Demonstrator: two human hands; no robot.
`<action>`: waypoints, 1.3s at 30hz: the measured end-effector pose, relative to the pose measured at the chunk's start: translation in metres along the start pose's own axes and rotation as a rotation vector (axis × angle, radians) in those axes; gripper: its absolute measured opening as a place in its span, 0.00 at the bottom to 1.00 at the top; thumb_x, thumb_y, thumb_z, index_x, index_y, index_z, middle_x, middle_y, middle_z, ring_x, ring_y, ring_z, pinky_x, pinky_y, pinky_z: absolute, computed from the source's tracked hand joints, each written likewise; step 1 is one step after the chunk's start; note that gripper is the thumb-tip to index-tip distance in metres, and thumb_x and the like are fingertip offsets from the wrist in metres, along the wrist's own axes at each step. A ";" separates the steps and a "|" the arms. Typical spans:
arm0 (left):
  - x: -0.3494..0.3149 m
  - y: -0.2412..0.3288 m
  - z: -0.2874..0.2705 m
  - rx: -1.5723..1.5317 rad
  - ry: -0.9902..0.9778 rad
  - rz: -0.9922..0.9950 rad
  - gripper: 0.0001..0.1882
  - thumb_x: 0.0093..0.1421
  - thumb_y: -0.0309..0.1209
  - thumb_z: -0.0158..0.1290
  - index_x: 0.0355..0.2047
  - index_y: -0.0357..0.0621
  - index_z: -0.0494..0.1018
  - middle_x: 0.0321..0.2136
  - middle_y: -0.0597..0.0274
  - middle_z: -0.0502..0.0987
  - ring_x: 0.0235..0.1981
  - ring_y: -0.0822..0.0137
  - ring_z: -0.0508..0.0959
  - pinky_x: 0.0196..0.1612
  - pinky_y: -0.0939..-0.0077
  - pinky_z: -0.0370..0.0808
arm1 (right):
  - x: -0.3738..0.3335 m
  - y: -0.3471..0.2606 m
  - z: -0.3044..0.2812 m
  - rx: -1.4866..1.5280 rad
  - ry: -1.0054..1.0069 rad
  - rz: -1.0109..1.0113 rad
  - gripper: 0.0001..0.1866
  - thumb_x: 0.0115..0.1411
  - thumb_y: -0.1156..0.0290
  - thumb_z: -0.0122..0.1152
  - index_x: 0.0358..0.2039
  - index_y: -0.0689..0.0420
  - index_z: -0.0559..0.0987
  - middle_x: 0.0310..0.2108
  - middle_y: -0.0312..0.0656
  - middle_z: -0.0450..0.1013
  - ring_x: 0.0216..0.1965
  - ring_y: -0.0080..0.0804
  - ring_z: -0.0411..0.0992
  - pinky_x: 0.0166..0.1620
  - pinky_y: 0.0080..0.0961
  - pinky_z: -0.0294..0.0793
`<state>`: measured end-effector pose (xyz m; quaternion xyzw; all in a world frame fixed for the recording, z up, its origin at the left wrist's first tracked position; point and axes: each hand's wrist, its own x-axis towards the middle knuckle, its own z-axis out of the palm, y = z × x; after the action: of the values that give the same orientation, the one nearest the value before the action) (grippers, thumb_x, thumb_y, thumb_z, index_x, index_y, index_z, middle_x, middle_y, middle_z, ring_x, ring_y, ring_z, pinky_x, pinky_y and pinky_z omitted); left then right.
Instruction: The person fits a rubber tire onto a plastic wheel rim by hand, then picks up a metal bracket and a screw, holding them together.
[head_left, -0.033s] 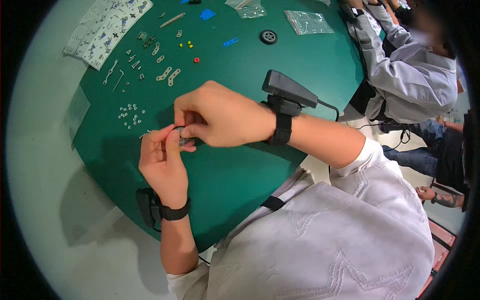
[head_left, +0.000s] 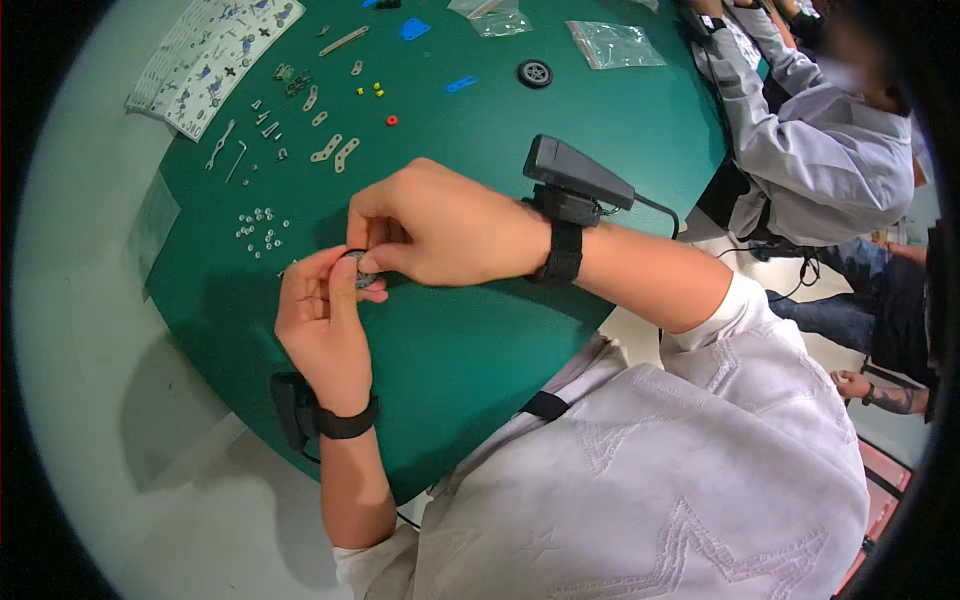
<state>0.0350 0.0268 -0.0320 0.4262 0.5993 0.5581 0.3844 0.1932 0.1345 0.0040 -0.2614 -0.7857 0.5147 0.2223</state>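
Observation:
Over the near left part of the green table, my left hand (head_left: 330, 310) pinches a small wheel (head_left: 368, 275) with a grey hub and a black rim. My right hand (head_left: 440, 230) reaches across from the right, closed, its thumb and forefinger pressed at the same wheel. The fingers cover much of the wheel, and I cannot make out whether a smaller part is pinched there too. A silver piece (head_left: 288, 270), perhaps a screw, shows just behind my left fingertips. Small silver nuts (head_left: 262, 230) lie scattered beyond my left hand.
Farther back lie a spanner (head_left: 220, 145), a hex key (head_left: 237, 161), screws (head_left: 268, 125), perforated strips (head_left: 326, 148), a red ring (head_left: 391, 120), a blue strip (head_left: 461, 84) and another wheel (head_left: 535, 73). An instruction sheet (head_left: 215, 60) overhangs the left edge; a clear bag (head_left: 615, 45) lies far right, near another person (head_left: 800, 140).
Both hands have shifted very slightly, and a little more of the wheel shows between the fingers. The parts on the table lie as before.

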 end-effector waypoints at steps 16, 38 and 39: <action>0.012 0.010 -0.009 -0.513 -0.234 -0.378 0.13 0.68 0.26 0.49 0.51 0.35 0.70 0.39 0.52 0.79 0.32 0.75 0.74 0.35 0.82 0.71 | -0.110 0.001 -0.113 -0.665 -0.061 0.392 0.19 0.44 0.72 0.75 0.36 0.61 0.77 0.34 0.44 0.72 0.34 0.41 0.74 0.36 0.34 0.74; 0.009 0.009 -0.021 -0.709 -0.215 -0.313 0.16 0.70 0.28 0.45 0.55 0.32 0.68 0.45 0.53 0.77 0.42 0.65 0.80 0.46 0.70 0.78 | 0.033 -0.006 0.011 -0.200 0.043 -0.532 0.09 0.56 0.82 0.64 0.38 0.59 0.82 0.42 0.46 0.77 0.47 0.43 0.79 0.45 0.29 0.81; 0.008 0.009 -0.022 -0.708 -0.206 -0.318 0.16 0.70 0.28 0.45 0.55 0.32 0.68 0.45 0.53 0.77 0.42 0.65 0.80 0.46 0.70 0.78 | 0.029 -0.007 0.015 -0.205 0.011 -0.510 0.10 0.55 0.83 0.64 0.38 0.60 0.82 0.45 0.48 0.77 0.52 0.48 0.77 0.47 0.33 0.81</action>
<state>0.0127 0.0272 -0.0211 0.2231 0.3865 0.6180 0.6473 0.1603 0.1405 0.0071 -0.0789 -0.8730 0.3584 0.3213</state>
